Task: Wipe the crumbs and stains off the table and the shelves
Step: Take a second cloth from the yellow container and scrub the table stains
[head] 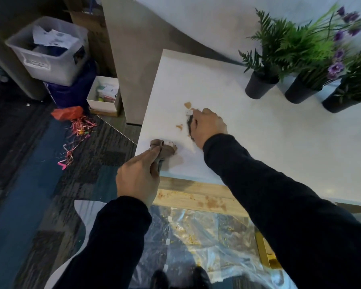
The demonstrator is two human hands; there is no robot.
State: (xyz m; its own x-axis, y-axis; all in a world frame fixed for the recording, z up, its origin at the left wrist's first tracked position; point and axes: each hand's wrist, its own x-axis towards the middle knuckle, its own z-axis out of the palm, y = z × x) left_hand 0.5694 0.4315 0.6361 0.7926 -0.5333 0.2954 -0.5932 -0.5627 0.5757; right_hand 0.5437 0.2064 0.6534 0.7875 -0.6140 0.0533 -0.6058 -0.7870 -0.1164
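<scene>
Your right hand (207, 127) is curled down over a wad of white tissue (189, 112) with a dark edge, pressing it onto the white table (269, 142) just below a tan stain (187, 104). A smaller tan smear (179, 126) lies just left of that hand. Your left hand (138, 178) pinches a brown, soiled cloth (165, 150) between thumb and fingers, and the cloth's bunched end rests on the table's near left corner. Both your arms are in dark sleeves (279, 195).

Below the table's near edge, a wooden shelf (196, 197) carries brown stains and scattered crumbs. Under it, clear plastic sheeting (206, 236) covers the floor and is speckled with yellow crumbs; two dark shoe tips (200, 277) show at the bottom of the view.

At the table's far right, three dark pots (258, 86) stand in a row holding green fern-like plants and purple flowers (336, 67), well apart from your hands.

To the left, on the patterned carpet, lie an orange-red bag (66, 112) and a tangle of pink ribbon (77, 132). A small white box (104, 94) of odds and ends sits against the grey pillar. Further back, a clear plastic bin (48, 51) holds papers; it bears a white label (37, 63), but the writing is too blurred to read.
</scene>
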